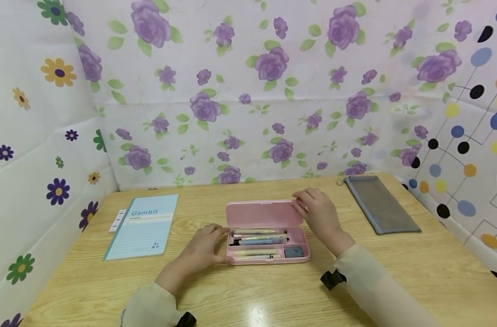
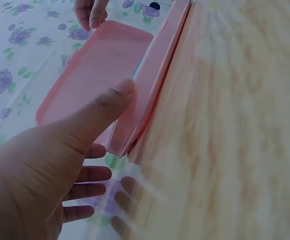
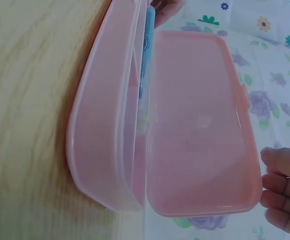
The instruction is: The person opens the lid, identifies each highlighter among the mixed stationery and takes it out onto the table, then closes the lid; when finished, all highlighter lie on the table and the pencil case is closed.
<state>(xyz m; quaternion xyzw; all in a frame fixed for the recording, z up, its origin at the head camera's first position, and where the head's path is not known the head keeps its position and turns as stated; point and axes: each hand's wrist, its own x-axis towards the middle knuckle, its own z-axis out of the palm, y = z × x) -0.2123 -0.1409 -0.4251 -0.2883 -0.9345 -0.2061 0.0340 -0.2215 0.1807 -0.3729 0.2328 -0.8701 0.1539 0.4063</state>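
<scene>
So the pink pencil case [image 1: 290,260] sits mid-table [image 1: 232,295], lid [image 1: 262,214] up, pens [image 1: 261,241] inside. Left hand [image 1: 201,250] is spread, thumb and index bracketing its left end. Right hand [image 1: 319,217] is at the lid's corner; can't tell if it's pinching or just touching. Looks like the lid-handling step; next move probably calls for a steady base.
</scene>
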